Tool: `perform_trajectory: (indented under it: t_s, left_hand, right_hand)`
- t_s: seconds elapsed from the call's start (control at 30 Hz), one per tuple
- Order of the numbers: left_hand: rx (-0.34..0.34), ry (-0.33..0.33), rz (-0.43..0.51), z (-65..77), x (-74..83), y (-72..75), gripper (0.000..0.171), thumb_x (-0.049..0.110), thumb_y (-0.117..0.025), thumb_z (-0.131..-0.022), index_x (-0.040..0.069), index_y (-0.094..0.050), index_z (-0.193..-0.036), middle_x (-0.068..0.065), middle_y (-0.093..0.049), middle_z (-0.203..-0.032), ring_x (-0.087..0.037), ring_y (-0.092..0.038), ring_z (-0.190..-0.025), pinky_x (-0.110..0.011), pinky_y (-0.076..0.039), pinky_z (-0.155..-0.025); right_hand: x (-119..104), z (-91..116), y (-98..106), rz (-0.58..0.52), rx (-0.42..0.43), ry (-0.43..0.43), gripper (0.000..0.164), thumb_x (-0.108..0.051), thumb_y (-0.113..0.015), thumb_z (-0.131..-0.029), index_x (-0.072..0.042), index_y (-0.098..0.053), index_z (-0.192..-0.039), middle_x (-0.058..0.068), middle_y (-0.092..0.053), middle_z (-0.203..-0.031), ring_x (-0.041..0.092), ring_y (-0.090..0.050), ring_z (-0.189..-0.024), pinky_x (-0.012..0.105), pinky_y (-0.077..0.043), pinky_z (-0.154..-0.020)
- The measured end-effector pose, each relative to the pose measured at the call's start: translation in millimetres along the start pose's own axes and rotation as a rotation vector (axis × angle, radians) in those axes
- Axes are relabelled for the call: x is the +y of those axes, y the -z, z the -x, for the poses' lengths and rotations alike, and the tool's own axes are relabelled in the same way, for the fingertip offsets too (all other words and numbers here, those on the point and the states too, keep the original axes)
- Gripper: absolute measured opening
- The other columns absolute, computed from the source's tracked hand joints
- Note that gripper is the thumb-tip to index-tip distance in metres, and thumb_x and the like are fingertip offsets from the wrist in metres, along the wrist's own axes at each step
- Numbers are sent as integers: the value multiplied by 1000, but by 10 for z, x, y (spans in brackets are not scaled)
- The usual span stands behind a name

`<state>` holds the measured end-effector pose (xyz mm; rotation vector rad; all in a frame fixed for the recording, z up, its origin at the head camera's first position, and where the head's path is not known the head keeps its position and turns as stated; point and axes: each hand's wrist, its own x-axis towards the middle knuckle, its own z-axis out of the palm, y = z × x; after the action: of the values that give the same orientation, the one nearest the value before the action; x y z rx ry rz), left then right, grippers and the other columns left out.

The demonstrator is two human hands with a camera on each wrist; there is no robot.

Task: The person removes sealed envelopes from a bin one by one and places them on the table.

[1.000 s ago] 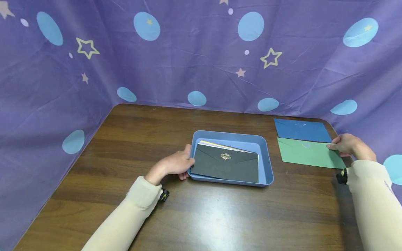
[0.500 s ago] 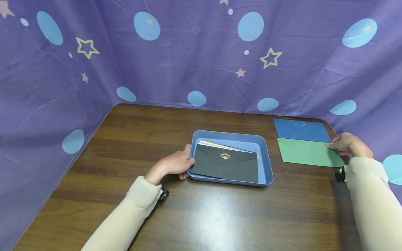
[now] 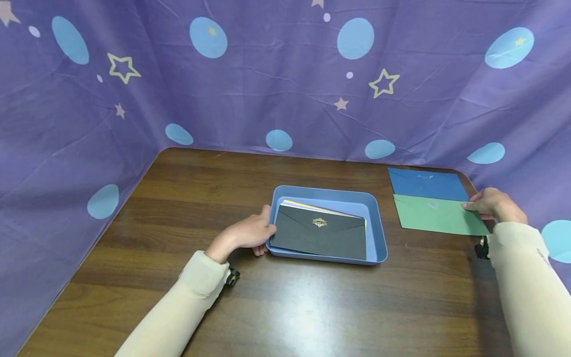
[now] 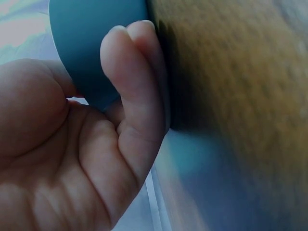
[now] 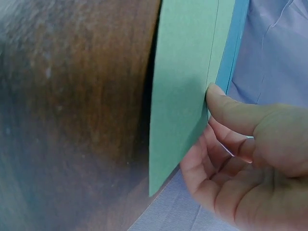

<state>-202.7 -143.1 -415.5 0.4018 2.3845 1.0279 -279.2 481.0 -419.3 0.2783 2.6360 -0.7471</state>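
Right-hand fingers (image 5: pixel 228 108): clamped on the right end of the green envelope (image 3: pixel 434 215), thumb on top, the others below. Right hand (image 3: pixel 496 204) at the right side of the head view. Left-hand fingers (image 4: pixel 137 86): closed round the left wall of the blue tray (image 3: pixel 382 238), thumb at the rim, other fingers curled outside and below. Left hand (image 3: pixel 247 232) left of centre.

Green envelope: right of centre in the frame, its upper edge meeting the blue envelope (image 3: pixel 426 184); overlap or mere contact, cannot tell. Tray: centre of frame, flat on the desk (image 3: pixel 200 188). Inside it, a black envelope (image 3: pixel 321 240) with a gold emblem lies on top; pale and yellow edges show behind it. Purple cloth (image 3: pixel 267 89) with stars and light-blue ovals fills the upper frame.
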Motion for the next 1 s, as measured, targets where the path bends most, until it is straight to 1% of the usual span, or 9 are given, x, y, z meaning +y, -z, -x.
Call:
perform_trajectory:
  t_s: [0.1, 0.17, 0.33, 0.5, 0.77, 0.9, 1.0]
  left_hand:
    - [-1, 2, 5, -4, -4, 1, 19, 12, -41, -98, 2, -31, -110, -15, -62, -63, -25, -60, -47, -37, -53, -46]
    - [-3, 3, 8, -6, -6, 0, 21, 12, -41, -98, 0, -31, -112, -15, -62, -64, -26, -60, -47, -37, -53, -46]
    - [-2, 1, 6, -11, -12, -2, 23, 12, -41, -98, -1, -31, -114, -15, -62, -63, -25, -60, -47, -37, -53, -46]
    - [-4, 1, 4, -11, -7, -3, 19, 12, -41, -98, 1, -31, -110, -14, -62, -63, -25, -60, -47, -37, -54, -46]
    - [-6, 2, 1, -2, 0, 2, 18, 12, -41, -99, 2, -31, -110, -14, -62, -64, -25, -60, -48, -37, -54, -47]
    - [-2, 0, -2, 1, 3, 3, 22, 12, -40, -98, -1, -31, -113, -14, -62, -64, -25, -60, -48, -37, -54, -47]
    - [0, -1, 0, 2, 8, 1, 20, 12, -40, -98, 0, -31, -112, -14, -62, -63, -26, -60, -47, -38, -54, -47]
  right_hand:
    - [-3, 5, -1, 0, 15, -8, 75, -48, -73, -81, 12, -42, -115, 32, -41, -112, 27, -62, -80, 38, -54, -70]
    - [-11, 9, -1, 6, 20, -14, 74, -48, -72, -81, 11, -42, -115, 32, -41, -112, 27, -63, -79, 39, -53, -70]
    - [-38, 24, -12, 26, 44, -34, 67, -44, -72, -83, 9, -44, -113, 31, -44, -110, 27, -63, -78, 40, -52, -69]
    - [-80, 58, -27, 47, 68, -53, 61, -40, -71, -85, 9, -46, -112, 32, -45, -111, 25, -63, -76, 39, -52, -67]
    - [-106, 70, -57, 60, 96, -31, 51, -32, -68, -88, 10, -48, -110, 31, -46, -107, 19, -63, -72, 38, -53, -66]
    - [-104, 74, -54, 61, 101, -34, 49, -33, -69, -87, 7, -49, -108, 26, -50, -101, 19, -63, -72, 37, -51, -65]
    - [-91, 87, -48, 55, 97, -36, 52, -36, -70, -85, 6, -49, -109, 20, -53, -96, 19, -62, -73, 36, -49, -64]
